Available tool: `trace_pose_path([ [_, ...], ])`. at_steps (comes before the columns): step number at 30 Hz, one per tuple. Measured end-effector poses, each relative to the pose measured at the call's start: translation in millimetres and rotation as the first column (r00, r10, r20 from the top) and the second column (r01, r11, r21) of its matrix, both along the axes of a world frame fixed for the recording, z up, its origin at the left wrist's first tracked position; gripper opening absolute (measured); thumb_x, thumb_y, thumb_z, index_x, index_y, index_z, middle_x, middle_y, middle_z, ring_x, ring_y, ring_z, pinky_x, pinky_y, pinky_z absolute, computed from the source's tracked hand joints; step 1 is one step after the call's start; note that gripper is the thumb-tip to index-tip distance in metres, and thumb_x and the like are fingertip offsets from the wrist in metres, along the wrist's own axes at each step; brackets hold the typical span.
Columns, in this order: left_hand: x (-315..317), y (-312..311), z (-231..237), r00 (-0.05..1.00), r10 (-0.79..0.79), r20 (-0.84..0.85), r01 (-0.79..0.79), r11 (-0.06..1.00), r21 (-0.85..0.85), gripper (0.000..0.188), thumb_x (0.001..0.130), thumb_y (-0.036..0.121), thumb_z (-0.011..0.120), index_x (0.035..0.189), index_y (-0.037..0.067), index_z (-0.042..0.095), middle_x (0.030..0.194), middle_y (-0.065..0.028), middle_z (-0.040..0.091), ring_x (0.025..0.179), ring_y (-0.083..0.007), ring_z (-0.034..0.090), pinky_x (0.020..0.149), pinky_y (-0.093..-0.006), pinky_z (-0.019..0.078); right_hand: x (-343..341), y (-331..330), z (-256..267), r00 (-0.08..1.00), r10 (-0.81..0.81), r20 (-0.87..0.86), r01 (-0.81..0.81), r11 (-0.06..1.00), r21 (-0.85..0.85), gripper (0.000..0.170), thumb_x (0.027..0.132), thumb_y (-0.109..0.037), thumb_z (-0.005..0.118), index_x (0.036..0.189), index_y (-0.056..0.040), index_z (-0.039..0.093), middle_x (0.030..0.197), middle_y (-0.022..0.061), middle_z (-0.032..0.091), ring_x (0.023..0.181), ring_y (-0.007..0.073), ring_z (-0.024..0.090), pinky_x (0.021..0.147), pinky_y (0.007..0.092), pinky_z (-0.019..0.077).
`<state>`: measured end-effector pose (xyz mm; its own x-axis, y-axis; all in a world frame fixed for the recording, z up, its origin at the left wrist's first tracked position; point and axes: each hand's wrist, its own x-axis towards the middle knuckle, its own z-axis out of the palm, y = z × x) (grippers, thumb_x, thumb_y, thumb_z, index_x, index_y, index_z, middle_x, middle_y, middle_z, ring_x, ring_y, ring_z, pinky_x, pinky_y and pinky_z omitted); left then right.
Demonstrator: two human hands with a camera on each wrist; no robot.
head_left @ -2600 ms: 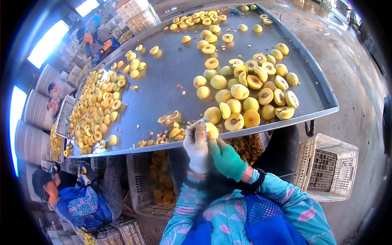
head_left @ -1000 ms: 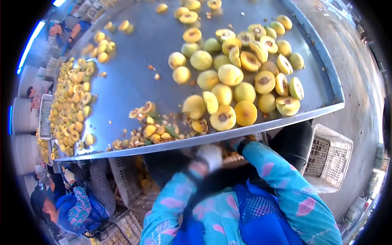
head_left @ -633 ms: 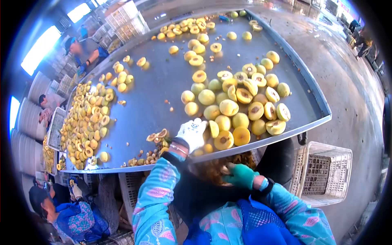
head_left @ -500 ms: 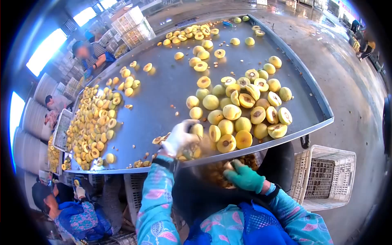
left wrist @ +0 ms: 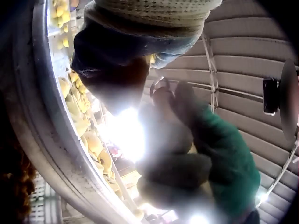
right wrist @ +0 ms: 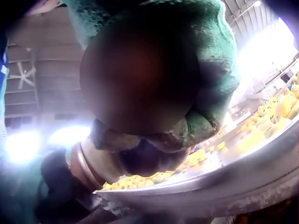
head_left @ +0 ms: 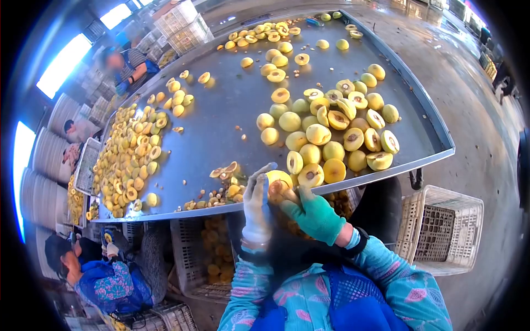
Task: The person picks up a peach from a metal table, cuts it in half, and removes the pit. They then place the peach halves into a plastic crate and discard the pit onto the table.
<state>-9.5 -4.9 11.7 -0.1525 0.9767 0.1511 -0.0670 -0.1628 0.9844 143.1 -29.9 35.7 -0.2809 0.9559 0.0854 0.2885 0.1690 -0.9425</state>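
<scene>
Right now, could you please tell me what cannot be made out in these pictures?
Head view: the underside of the held fruit, hidden by the left hand and right hand.
Right wrist view: the right hand's grip, behind a dark blur.
Left wrist view: the shiny ring-like thing near the right hand's fingertips, too blurred to name.
Head view: the blue thing at the table's far end, too small.

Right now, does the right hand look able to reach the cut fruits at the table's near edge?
Probably yes: the right hand is close to the cut fruits, and only the low table rim seems to lie between them. But it is busy at the fruit held in the left hand.
</scene>
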Motion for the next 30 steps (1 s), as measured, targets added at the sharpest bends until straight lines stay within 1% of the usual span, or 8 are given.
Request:
trace_pose_path([
  [4, 8.6, -4.8, -1.5, 0.970, 0.124, -0.207, -0.092, 0.983, 0.159, 0.035, 0.100, 0.025, 0.044, 0.112, -0.004, 0.060, 0.111, -0.0109, 0.062, 0.093, -0.0169, 0.059, 0.081, -0.0278, 0.0496, -7.9, 0.3, -15.6, 0.990, -0.047, 0.130, 0.035, 0.995, 0.092, 0.034, 0.095, -0.034, 0.052, 0.088, -0.0014, 0.047, 0.068, 0.0202, 0.061, 0.064, 0.0386, 0.062, 0.056, 0.0447, 0.0465],
  [9, 13.9, -5.9, -3.1, 0.969, 0.208, 0.131, -0.198, 0.977, -0.082, 0.023, 0.096, 0.017, 0.054, 0.103, -0.003, 0.064, 0.102, -0.0088, 0.065, 0.085, -0.0110, 0.056, 0.075, -0.0241, 0.0472, -18.2, -4.7, -23.8, 0.986, -0.066, 0.155, 0.063, 0.998, 0.028, 0.030, 0.096, -0.030, 0.051, 0.089, -0.0014, 0.047, 0.067, 0.0229, 0.060, 0.065, 0.0429, 0.060, 0.054, 0.0490, 0.0442],
  [18, 24.6, -10.1, 10.4, 0.984, 0.115, 0.139, -0.096, 0.986, -0.138, 0.016, 0.087, 0.007, 0.064, 0.099, -0.004, 0.064, 0.086, -0.0049, 0.065, 0.072, -0.0072, 0.057, 0.065, -0.0206, 0.0468, -34.1, -27.1, -31.6, 0.936, -0.191, -0.297, 0.189, 0.981, -0.036, 0.036, 0.098, -0.037, 0.046, 0.100, -0.0013, 0.051, 0.067, 0.0191, 0.059, 0.049, 0.0336, 0.057, 0.046, 0.0457, 0.0432],
  [20, 23.1, -10.6, 11.3, 0.983, 0.067, 0.169, -0.039, 0.986, -0.163, 0.016, 0.086, 0.007, 0.065, 0.099, -0.003, 0.064, 0.084, -0.0043, 0.065, 0.069, -0.0068, 0.056, 0.062, -0.0201, 0.0462, -14.3, -28.3, 14.6, 0.852, -0.187, -0.490, -0.260, 0.660, -0.704, 0.038, 0.098, -0.042, 0.044, 0.093, -0.0051, 0.052, 0.065, 0.0116, 0.058, 0.043, 0.0213, 0.053, 0.037, 0.0354, 0.0402],
  [21, 21.2, -8.7, 12.2, 0.991, -0.008, 0.135, 0.031, 0.985, -0.167, 0.017, 0.087, 0.009, 0.064, 0.099, -0.003, 0.064, 0.080, -0.0026, 0.063, 0.067, -0.0055, 0.054, 0.060, -0.0191, 0.0440, -10.2, -27.0, 8.6, 0.852, -0.182, -0.490, -0.262, 0.662, -0.702, 0.038, 0.098, -0.042, 0.044, 0.093, -0.0051, 0.052, 0.065, 0.0116, 0.058, 0.043, 0.0213, 0.053, 0.037, 0.0354, 0.0402],
  [23, 16.1, -6.1, 6.5, 0.986, -0.104, 0.133, 0.128, 0.975, -0.184, 0.019, 0.087, 0.012, 0.062, 0.100, -0.002, 0.065, 0.076, -0.0005, 0.061, 0.063, -0.0038, 0.051, 0.057, -0.0186, 0.0410, -5.1, -24.5, -4.5, 0.423, -0.434, -0.795, -0.754, 0.318, -0.575, 0.040, 0.098, -0.046, 0.041, 0.090, -0.0085, 0.052, 0.063, 0.0045, 0.055, 0.040, 0.0139, 0.050, 0.032, 0.0260, 0.0342],
  [28, 10.9, -12.9, 7.4, 0.981, -0.107, 0.160, 0.137, 0.972, -0.190, 0.025, 0.092, 0.020, 0.055, 0.098, -0.002, 0.065, 0.076, -0.0037, 0.062, 0.062, -0.0091, 0.054, 0.056, -0.0221, 0.0441, -6.9, -25.1, 8.8, 0.849, 0.019, -0.527, -0.437, 0.585, -0.683, 0.041, 0.097, -0.052, 0.041, 0.090, -0.0135, 0.052, 0.058, -0.0041, 0.043, 0.040, 0.0087, 0.038, 0.035, 0.0234, 0.0301],
  [30, 3.4, -19.0, 4.2, 0.974, -0.072, 0.217, 0.115, 0.974, -0.193, 0.028, 0.094, 0.023, 0.052, 0.096, -0.002, 0.065, 0.076, -0.0050, 0.063, 0.062, -0.0117, 0.056, 0.057, -0.0235, 0.0461, -15.2, -27.0, -11.2, 0.318, -0.389, -0.865, -0.891, 0.190, -0.413, 0.039, 0.097, -0.052, 0.040, 0.091, -0.0151, 0.052, 0.060, -0.0055, 0.042, 0.040, 0.0078, 0.033, 0.037, 0.0223, 0.0282],
])
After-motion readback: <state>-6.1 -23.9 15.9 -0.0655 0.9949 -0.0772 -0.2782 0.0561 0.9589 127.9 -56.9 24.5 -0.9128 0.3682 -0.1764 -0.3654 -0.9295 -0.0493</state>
